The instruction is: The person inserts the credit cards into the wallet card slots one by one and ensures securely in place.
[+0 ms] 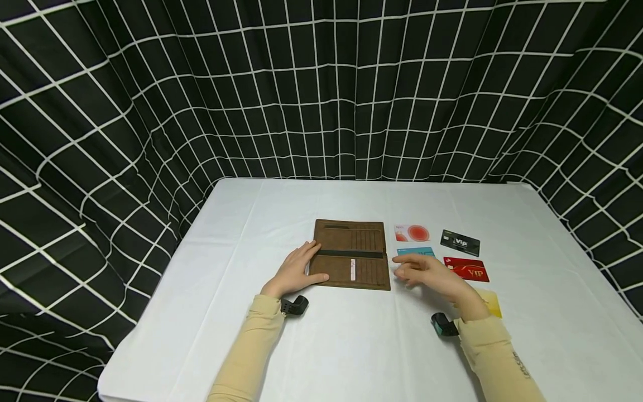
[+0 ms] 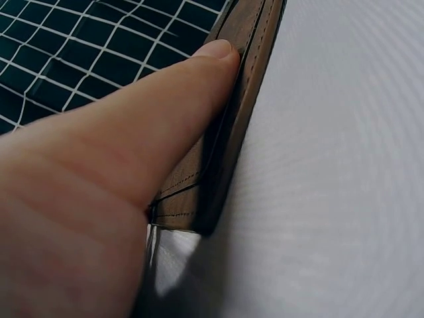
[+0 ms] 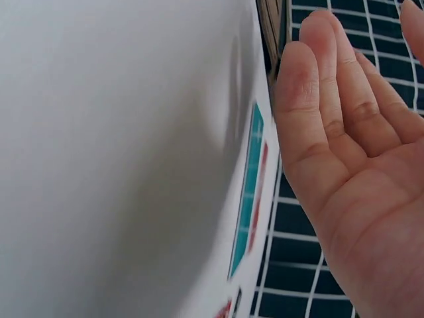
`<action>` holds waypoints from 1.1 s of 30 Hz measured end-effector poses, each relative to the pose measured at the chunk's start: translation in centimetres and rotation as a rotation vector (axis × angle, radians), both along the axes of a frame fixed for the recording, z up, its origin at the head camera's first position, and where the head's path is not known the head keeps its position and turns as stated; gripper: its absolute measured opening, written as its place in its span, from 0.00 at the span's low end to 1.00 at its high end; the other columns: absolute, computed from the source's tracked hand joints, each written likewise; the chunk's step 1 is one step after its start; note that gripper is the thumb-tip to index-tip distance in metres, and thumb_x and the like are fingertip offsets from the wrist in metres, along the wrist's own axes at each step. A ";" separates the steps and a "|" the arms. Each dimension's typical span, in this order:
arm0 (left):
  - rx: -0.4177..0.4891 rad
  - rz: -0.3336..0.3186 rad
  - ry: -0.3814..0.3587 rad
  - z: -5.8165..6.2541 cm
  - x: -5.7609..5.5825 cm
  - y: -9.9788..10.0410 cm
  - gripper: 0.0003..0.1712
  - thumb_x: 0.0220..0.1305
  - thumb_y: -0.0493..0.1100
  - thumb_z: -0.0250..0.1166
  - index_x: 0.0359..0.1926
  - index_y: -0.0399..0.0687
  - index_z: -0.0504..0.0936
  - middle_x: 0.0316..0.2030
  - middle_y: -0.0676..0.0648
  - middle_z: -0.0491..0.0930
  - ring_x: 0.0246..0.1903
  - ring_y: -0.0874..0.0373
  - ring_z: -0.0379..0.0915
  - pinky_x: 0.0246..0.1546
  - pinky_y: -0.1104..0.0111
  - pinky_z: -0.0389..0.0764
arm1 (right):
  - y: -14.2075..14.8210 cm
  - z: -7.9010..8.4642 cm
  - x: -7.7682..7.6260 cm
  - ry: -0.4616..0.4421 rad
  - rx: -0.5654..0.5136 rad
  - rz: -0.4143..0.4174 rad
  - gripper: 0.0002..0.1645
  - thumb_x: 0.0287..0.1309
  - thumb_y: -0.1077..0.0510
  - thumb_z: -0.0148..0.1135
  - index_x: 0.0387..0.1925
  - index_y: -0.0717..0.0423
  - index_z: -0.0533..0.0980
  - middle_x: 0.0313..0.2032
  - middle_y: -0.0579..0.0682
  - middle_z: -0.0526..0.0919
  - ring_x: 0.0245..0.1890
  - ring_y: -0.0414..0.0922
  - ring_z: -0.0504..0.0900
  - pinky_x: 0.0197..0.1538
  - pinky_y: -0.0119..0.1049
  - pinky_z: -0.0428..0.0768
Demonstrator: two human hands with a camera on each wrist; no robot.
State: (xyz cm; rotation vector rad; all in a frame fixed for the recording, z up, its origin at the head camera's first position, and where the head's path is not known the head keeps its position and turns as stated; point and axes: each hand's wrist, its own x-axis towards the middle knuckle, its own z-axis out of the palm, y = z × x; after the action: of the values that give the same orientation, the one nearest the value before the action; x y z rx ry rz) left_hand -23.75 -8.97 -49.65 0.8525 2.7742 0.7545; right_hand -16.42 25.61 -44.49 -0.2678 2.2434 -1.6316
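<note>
A brown bifold wallet [image 1: 364, 241] lies unfolded on the white table, its card slots facing up and a white label [image 1: 353, 269] in its lower half. My left hand [image 1: 293, 271] rests on the wallet's left side, fingers outstretched. In the left wrist view its thumb [image 2: 192, 79] lies along the wallet's near edge. Just right of the wallet my right hand [image 1: 432, 276] hovers over the table with loosely bent fingers. Its palm shows bare in the right wrist view. A blue card [image 1: 416, 251] lies right by those fingers, partly covered by the hand in the head view.
A white card with a red circle [image 1: 412, 233] sits behind the blue one. Farther right are a black VIP card [image 1: 460, 243], a red VIP card [image 1: 469, 269] and a yellow card [image 1: 492, 303] partly behind the right wrist. Black-and-white grid curtains [image 1: 341, 84] surround the table.
</note>
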 end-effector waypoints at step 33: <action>0.022 -0.019 0.008 0.3 0.2 0.1 0.49 0.57 0.66 0.59 0.71 0.48 0.52 0.70 0.46 0.47 0.69 0.52 0.37 0.66 0.57 0.40 | 10.3 0.8 6.2 0.000 0.229 -0.288 0.37 0.62 0.47 0.56 0.65 0.62 0.59 0.55 0.60 0.71 0.45 0.38 0.76 0.47 0.37 0.71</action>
State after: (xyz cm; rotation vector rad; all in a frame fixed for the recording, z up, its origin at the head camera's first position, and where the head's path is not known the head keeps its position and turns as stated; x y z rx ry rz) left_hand -23.51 -8.87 -49.32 0.8868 2.7657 0.7808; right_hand -10.26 35.90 -43.66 0.1205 2.5340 -1.4809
